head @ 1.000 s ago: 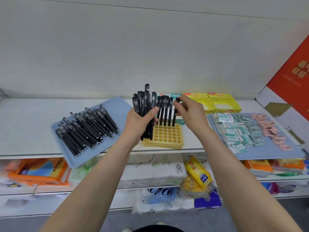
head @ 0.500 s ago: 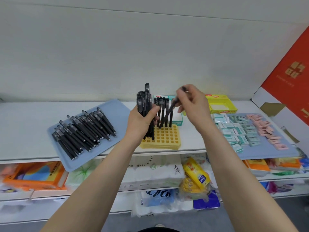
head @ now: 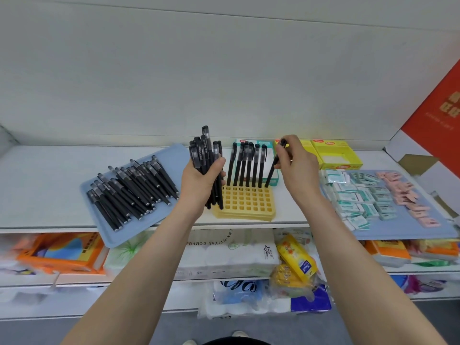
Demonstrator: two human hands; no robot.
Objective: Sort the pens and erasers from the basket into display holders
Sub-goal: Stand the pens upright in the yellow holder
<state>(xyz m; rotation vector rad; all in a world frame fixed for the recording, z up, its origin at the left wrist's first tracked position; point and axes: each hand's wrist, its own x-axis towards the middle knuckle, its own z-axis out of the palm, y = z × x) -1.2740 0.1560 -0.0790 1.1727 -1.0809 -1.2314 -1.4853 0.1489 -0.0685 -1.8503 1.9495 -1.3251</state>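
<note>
The yellow holder (head: 246, 205) sits at the front edge of the shelf (head: 44, 185), w/ 6 standing pens (head: 246, 165) upright in its back row. A 7th pen (head: 271, 173) leans a little, its lower tip at the right end of that same row and its top pinched b/w thumb and fingers of the right hand (head: 296, 170). The left hand (head: 199, 188) is wrapped round a pen bundle (head: 205, 155) of approx. 8–10 (they overlap, so no exact count), held upright at the holder's left edge. There are 2 blue trays. The left tray (head: 174, 155) carries approx. 20 loose pens (head: 132, 192) lying side by side. The right tray (head: 398, 232) carries white-and-teal erasers (head: 356, 197) and pink erasers (head: 408, 197), dozens in all and too small to count. 2 yellow boxes (head: 336, 155) stand at the back, one partly behind the right hand. Vs. half a sec. ago: the single pen then slanted steeply across the standing pens, tip toward the row's middle. Now it is nearly upright w/ its tip down at the row's right end. The bundle and left hand sit in the same spot beside the holder.
</note>
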